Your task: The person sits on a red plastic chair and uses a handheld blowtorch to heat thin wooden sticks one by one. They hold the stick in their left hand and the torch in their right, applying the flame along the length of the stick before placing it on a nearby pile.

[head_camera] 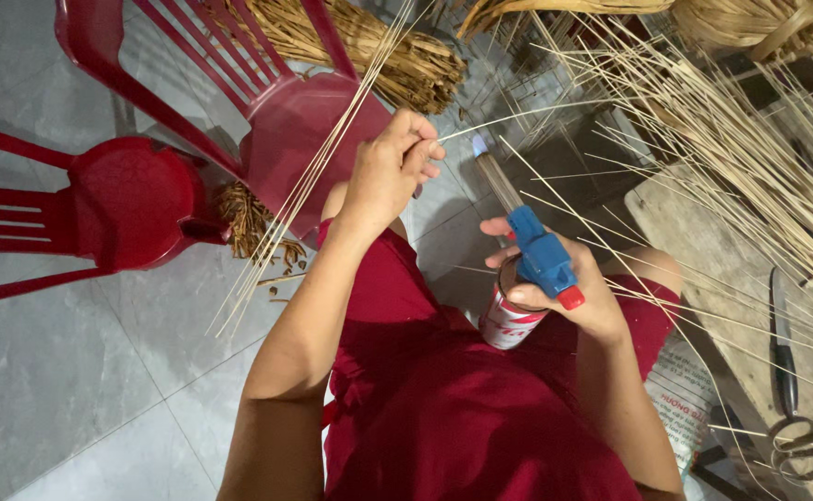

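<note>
Grey tiled floor [63,371], dim, seen from above. Two red plastic chairs [128,199] left of the fingers; beyond them a bundle of dry straw [406,56]. Right of the fingers, a great fan of pale reed splints [731,139] spreading from a half-woven basket [759,23] at the top edge. Lower right, a wooden bench [703,269] with a knife [781,343] and scissors [810,445] lying on it, well apart from either hand. Red clothing over the lap fills the bottom middle.

Left hand [390,172] raised, fingers closed in a pinch on one thin splint [518,116], which runs out to the right from the fingertips. More long splints [304,186] slant down past the wrist toward the floor, seemingly held in the same hand, though hard to tell.

Right hand [564,283] wrapped around a gas can [510,320], gripping it, with a blue torch head [541,255] on top and a red knob near the thumb. Metal nozzle [497,176] angled up and away from the fingers, a small blue flame [479,146] at its tip, lying just under the pinched splint, close to the left fingertips.

Step in hand, by the look of it: heating or singeing the single splint over the flame. Next move likely calls for drawing the splint steadily through the flame, keeping the left fingertips clear of the heat and the nozzle pointed away from the straw and the loose reeds.
</note>
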